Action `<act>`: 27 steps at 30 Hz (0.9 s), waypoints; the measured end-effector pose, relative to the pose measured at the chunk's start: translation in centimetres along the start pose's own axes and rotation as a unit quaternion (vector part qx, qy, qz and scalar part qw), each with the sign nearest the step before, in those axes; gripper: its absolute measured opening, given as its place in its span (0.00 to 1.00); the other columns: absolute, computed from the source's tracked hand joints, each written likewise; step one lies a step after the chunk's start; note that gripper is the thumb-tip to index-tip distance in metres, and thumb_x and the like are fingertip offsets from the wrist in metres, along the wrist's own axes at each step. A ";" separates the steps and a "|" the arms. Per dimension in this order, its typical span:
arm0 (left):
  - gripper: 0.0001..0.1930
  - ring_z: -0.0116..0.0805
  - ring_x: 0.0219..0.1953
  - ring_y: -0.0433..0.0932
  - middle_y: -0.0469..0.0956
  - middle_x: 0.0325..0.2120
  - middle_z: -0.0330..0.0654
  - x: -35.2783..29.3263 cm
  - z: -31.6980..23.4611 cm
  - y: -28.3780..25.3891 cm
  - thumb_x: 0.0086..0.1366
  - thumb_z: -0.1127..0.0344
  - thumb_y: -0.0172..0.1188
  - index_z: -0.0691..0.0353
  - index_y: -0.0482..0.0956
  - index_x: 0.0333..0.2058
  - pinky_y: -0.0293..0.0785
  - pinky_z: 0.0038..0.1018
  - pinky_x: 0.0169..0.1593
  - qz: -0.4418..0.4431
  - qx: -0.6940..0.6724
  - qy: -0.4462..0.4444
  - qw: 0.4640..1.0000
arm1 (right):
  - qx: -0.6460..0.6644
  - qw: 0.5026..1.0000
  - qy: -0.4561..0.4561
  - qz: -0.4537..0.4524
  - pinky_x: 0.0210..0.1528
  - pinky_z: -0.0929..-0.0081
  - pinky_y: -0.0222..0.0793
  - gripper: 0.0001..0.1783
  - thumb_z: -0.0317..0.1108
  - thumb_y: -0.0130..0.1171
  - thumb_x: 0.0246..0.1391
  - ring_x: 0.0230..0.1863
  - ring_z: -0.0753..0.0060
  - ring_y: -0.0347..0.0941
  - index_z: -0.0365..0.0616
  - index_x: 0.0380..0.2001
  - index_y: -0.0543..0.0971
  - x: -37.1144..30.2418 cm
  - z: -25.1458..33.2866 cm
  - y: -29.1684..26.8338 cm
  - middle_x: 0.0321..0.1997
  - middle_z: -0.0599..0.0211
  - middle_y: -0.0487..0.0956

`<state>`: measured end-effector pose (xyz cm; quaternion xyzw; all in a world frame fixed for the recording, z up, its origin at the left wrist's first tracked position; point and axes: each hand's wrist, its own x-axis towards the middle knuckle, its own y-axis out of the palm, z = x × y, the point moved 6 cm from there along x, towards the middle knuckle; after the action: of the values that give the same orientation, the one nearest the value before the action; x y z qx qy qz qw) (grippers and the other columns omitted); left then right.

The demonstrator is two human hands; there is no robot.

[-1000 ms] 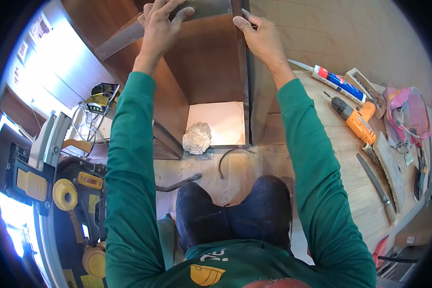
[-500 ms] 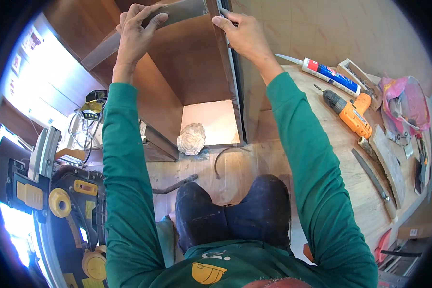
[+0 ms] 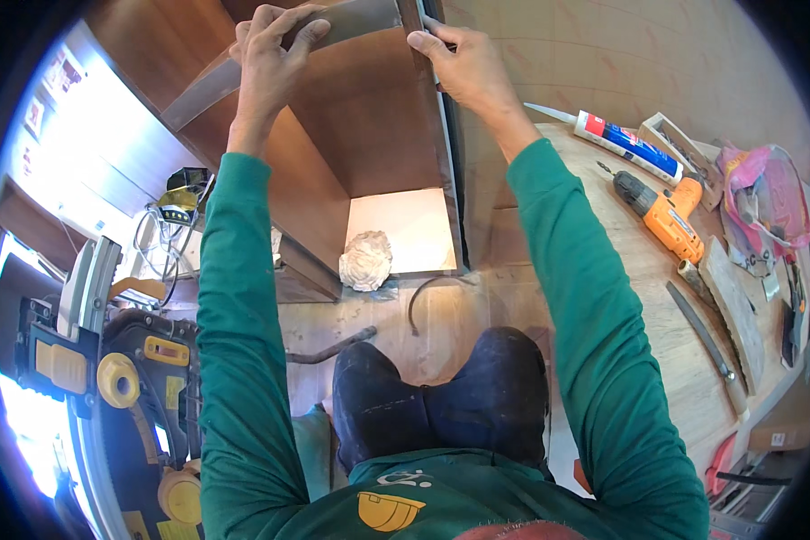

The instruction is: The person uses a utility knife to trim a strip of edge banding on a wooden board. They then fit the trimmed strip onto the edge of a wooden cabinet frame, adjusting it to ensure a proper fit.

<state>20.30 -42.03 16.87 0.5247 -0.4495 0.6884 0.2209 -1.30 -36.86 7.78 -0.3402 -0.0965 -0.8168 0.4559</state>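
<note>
Both my arms reach forward to a brown wooden cabinet (image 3: 369, 108). My left hand (image 3: 274, 67) is closed over the dark strip (image 3: 355, 22) along the front of its shelf, thumb on the near face and fingers over the top. At the cabinet's right side, my right hand (image 3: 470, 70) grips the upright side panel (image 3: 436, 135), thumb on the inner face; its fingertips are partly hidden behind the edge. Below, a crumpled whitish bundle (image 3: 366, 261) lies against a pale board (image 3: 405, 225) at the cabinet's base.
On the wooden table (image 3: 621, 270) at right lie a sealant tube (image 3: 630, 144), an orange cordless drill (image 3: 666, 216), a handsaw (image 3: 706, 342) and a pink plastic bag (image 3: 765, 198). A black-and-yellow power saw (image 3: 135, 378) stands at left. A dark curved piece (image 3: 333, 346) lies on the floor.
The whole view has shifted slightly right and down. Both hands keep their places on the cabinet, with hardly any change of grip.
</note>
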 end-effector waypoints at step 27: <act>0.09 0.39 0.46 0.70 0.76 0.37 0.36 -0.1 1.0 0.4 0.63 0.62 0.68 0.56 0.87 0.40 0.60 0.39 0.56 -0.004 -0.040 -0.009 0.999 | -0.249 0.923 -0.215 -0.199 0.45 0.53 0.76 0.30 0.50 0.62 0.64 0.47 0.38 0.78 0.33 0.57 0.79 -1.2 4.7 1.6 0.46 0.42 0.80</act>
<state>20.57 -43.05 16.71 0.5231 -0.4764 0.6647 0.2401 2.65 -34.78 10.22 -0.5842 -0.0509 -0.7954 0.1531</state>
